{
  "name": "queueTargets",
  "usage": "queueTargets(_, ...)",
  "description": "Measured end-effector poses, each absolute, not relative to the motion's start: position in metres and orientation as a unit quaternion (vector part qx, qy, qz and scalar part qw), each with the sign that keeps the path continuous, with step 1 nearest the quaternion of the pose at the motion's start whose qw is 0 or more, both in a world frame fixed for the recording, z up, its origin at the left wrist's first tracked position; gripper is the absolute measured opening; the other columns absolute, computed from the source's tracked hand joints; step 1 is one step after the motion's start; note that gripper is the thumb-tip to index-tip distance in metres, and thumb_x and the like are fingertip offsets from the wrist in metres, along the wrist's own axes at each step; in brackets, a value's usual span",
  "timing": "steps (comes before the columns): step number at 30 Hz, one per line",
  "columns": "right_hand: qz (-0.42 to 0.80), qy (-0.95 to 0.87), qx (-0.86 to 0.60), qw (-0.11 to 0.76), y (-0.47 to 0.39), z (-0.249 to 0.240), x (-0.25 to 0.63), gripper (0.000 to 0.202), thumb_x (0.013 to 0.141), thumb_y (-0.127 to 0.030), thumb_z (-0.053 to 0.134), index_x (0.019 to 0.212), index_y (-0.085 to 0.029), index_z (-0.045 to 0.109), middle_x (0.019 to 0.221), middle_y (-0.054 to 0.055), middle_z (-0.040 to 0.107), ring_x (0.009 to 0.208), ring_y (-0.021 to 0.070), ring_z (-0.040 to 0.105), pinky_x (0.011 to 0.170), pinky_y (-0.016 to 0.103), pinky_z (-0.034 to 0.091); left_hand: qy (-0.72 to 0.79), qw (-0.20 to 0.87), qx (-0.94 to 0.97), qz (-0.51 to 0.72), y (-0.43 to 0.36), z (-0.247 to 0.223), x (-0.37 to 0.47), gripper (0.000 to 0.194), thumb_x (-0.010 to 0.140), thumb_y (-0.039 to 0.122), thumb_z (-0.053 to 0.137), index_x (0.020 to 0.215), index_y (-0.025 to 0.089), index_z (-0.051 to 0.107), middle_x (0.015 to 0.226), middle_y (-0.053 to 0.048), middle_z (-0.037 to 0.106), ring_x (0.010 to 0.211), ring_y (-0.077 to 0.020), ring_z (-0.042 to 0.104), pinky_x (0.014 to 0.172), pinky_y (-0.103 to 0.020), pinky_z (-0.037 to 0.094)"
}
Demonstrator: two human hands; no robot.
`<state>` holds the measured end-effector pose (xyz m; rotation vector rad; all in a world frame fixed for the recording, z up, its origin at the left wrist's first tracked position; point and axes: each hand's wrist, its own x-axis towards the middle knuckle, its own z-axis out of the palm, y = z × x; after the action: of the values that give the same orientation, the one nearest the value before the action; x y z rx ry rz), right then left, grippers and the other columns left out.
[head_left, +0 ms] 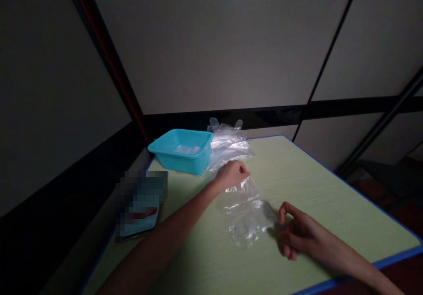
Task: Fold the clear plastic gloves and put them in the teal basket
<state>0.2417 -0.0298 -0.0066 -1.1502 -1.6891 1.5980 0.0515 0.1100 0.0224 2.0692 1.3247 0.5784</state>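
My left hand (231,174) pinches clear plastic (246,226) over the counter (297,176).
My right hand (302,233), half-curled, is by its other end; grip, I cannot tell.

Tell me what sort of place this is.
Probably a room at home: a small blue-edged table against pale panels with dark trim, holding a turquoise plastic basin.

Blue basin (180,160) beside plastic gloves (228,145)
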Motion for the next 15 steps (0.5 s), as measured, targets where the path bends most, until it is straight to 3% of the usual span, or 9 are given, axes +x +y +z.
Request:
queueTargets(3,0.442,-0.717,-0.481,0.244,-0.026,0.007,0.251,0.010,0.082,-0.022,0.047,0.079,-0.021,0.036,0.057,-0.003,0.054,0.049,0.0098,0.048,0.044,0.021,0.037,0.504,0.221,0.788,0.277,0.101,0.031,0.052,0.012,0.073,0.023,0.053,0.081,0.016,0.059,0.090,-0.006,0.062,0.091,-0.0220,0.056,0.083,-0.034,0.041)
queueTargets(5,0.338,-0.766,-0.494,0.234,-0.017,0.019,0.252,0.004,0.083,-0.021,0.044,0.079,-0.020,0.043,0.065,0.000,0.057,0.056,0.0117,0.052,0.047,0.022,0.039,0.494,0.190,0.796,0.293,0.090,0.032,0.041,0.010,0.073,0.019,0.051,0.081,0.017,0.058,0.093,-0.005,0.061,0.094,-0.0209,0.054,0.087,-0.033,0.038)
queueTargets(9,0.194,-0.835,-0.457,0.236,0.013,0.029,0.236,0.022,0.087,-0.024,0.036,0.102,-0.018,0.052,0.101,0.008,0.061,0.089,0.0173,0.058,0.076,0.031,0.047,0.456,0.139,0.823,0.308,0.063,0.019,0.010,0.009,0.072,0.011,0.049,0.074,0.017,0.055,0.082,-0.004,0.060,0.083,-0.0182,0.056,0.078,-0.027,0.042)
queueTargets(12,0.096,-0.882,-0.422,0.185,0.032,0.014,0.218,0.042,0.088,-0.031,0.035,0.126,-0.013,0.039,0.127,0.014,0.047,0.116,0.0220,0.044,0.097,0.038,0.035,0.462,0.128,0.817,0.321,0.047,0.004,-0.006,0.015,0.072,0.007,0.045,0.076,0.018,0.054,0.085,-0.004,0.059,0.082,-0.0170,0.055,0.077,-0.027,0.043)
queueTargets(15,0.017,-0.904,-0.408,0.130,0.041,-0.008,0.208,0.060,0.088,-0.045,0.033,0.134,-0.008,0.028,0.138,0.016,0.030,0.127,0.0253,0.025,0.104,0.044,0.023,0.477,0.113,0.806,0.330,0.040,-0.006,-0.012,0.016,0.074,0.007,0.042,0.076,0.018,0.053,0.084,-0.003,0.059,0.081,-0.0167,0.055,0.076,-0.027,0.043)
